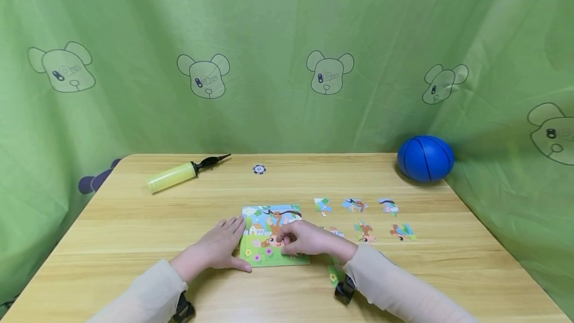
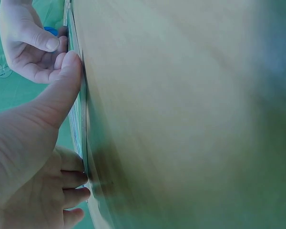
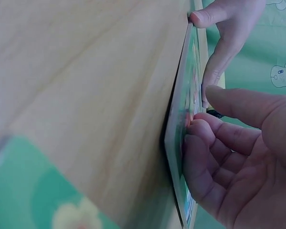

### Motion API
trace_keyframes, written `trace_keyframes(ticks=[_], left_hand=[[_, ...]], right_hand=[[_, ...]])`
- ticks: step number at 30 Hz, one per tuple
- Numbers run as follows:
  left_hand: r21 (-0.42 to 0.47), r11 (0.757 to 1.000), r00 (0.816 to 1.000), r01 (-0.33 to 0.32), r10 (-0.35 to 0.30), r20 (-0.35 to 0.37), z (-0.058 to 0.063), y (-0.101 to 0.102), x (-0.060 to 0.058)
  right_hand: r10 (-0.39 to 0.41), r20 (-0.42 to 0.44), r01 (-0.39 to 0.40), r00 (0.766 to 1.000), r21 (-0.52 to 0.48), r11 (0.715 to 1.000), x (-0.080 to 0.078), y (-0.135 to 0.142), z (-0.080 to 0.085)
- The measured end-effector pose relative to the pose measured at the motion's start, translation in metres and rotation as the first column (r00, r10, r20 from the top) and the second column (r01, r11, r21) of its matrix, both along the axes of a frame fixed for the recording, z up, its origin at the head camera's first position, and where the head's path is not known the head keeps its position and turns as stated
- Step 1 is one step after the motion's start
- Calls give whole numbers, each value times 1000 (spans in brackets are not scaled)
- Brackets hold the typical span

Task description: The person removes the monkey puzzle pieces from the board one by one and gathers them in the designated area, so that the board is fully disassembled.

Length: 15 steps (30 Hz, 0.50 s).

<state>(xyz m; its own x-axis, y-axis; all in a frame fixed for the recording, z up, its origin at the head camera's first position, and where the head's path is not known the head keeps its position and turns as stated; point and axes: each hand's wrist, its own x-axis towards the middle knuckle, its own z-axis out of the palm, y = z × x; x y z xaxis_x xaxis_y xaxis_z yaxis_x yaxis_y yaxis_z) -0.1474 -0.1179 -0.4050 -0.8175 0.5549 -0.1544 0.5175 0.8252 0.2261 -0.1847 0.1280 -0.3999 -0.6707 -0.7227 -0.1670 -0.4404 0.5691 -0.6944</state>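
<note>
A shallow picture puzzle board (image 1: 287, 260) with a cartoon animal scene lies flat on the table. My left hand (image 1: 222, 243) rests along its left side, fingers straight and thumb spread at the lower left corner. In the left wrist view the left thumb (image 2: 64, 90) touches the board's edge. My right hand (image 1: 307, 238) is over the board's right half. The right wrist view shows the right hand's fingers (image 3: 196, 160) loosely bent, tips on the picture, thumb apart from them. No loose piece shows between them; what lies under the fingertips is hidden.
Right of the board lie several loose puzzle pieces (image 1: 323, 206), one corner piece (image 1: 334, 278) partly under the right forearm. A blue ball (image 1: 426, 159) sits at the back right. Behind are a yellow hand pump (image 1: 172, 178) and a round chip (image 1: 259, 169). Green curtains (image 1: 278, 113) enclose the table.
</note>
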Motion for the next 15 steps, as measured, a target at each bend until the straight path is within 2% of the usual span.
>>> trace_keyframes(ticks=[15], left_hand=[[9, 1000, 1000, -1, 1, 6, 0, 0, 0]], right_hand=[[-17, -43, 17, 999, 3, 1000, 0, -1, 2]])
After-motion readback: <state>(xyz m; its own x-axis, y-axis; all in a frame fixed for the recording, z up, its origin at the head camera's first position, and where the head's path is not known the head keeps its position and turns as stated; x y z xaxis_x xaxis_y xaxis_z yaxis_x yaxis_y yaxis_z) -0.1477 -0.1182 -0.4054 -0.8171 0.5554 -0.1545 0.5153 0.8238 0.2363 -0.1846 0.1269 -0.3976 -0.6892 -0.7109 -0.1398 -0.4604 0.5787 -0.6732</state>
